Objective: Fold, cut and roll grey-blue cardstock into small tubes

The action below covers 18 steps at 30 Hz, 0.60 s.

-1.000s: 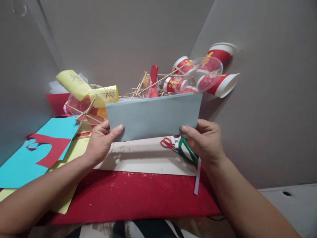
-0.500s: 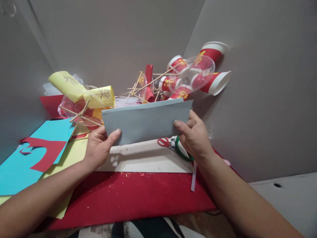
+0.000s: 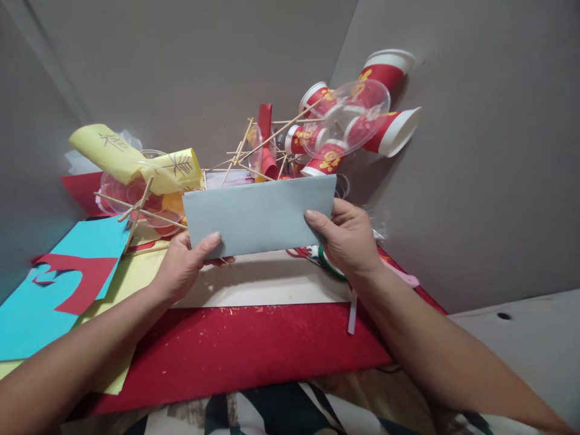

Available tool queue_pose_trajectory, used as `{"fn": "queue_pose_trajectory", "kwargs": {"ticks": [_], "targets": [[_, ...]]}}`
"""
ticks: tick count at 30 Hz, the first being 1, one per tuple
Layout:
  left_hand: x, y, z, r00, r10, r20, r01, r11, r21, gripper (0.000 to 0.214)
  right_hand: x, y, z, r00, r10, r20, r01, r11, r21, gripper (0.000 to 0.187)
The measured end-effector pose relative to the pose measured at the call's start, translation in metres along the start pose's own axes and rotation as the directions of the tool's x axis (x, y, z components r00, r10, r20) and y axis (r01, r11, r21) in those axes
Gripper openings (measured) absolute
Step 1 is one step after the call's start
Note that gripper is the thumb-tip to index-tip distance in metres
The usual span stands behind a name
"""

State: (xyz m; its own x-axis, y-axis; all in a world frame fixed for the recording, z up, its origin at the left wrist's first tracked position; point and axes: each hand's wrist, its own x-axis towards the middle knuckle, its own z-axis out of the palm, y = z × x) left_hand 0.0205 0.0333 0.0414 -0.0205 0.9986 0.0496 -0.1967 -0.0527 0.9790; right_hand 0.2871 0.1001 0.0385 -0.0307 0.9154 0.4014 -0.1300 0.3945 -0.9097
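A folded sheet of pale blue-grey paper (image 3: 263,214) is held up between both hands over the table. My left hand (image 3: 188,266) grips its left end, thumb in front and fingers behind. At the right end my right hand (image 3: 348,235) pinches it, the thumb pressed on the front face. Below and behind the paper lies a white board (image 3: 272,284). Scissors with red handles (image 3: 299,252) lie on that board, partly hidden by the paper. A green ring-shaped item (image 3: 330,263) shows beside them, mostly covered by my right hand.
Turquoise paper (image 3: 36,320) with a cut red piece (image 3: 93,281) lies on yellow sheets (image 3: 120,338) at left. Behind stand a stick frame with yellow paper rolls (image 3: 109,154) and another with red-and-white paper cups (image 3: 385,69). Red cloth (image 3: 254,344) covers the table; grey walls enclose it.
The paper's upper edges, slightly apart before, now lie together. Both hands still hold it, and the view has shifted a little.
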Motion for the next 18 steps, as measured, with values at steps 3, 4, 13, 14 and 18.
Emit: {"fn": "queue_pose_trajectory", "kwargs": {"ticks": [3,4,13,14,18], "targets": [[-0.003,0.001,0.001,0.996,-0.053,0.075,0.049,0.998,0.047,0.033,0.001,0.003,0.001,1.000,0.006,-0.001,-0.006,1.000,-0.001,0.035],[-0.003,0.002,0.001,0.996,-0.057,0.075,0.052,0.997,0.057,0.031,0.000,0.004,0.002,1.000,0.005,-0.004,-0.005,1.000,0.008,0.034],[-0.001,0.008,0.007,0.999,0.022,0.028,-0.022,1.000,-0.014,0.034,-0.003,0.012,0.006,0.995,-0.069,-0.069,0.072,0.997,0.038,0.030],[-0.001,0.008,0.007,0.998,0.027,0.052,-0.026,1.000,-0.015,0.034,-0.001,0.012,0.006,0.994,-0.066,-0.093,0.071,0.996,0.055,0.031],[-0.004,0.003,0.009,0.986,0.035,0.165,-0.045,0.998,0.055,0.024,0.003,0.009,0.009,0.986,-0.022,-0.165,0.046,0.989,0.139,0.038]]}}
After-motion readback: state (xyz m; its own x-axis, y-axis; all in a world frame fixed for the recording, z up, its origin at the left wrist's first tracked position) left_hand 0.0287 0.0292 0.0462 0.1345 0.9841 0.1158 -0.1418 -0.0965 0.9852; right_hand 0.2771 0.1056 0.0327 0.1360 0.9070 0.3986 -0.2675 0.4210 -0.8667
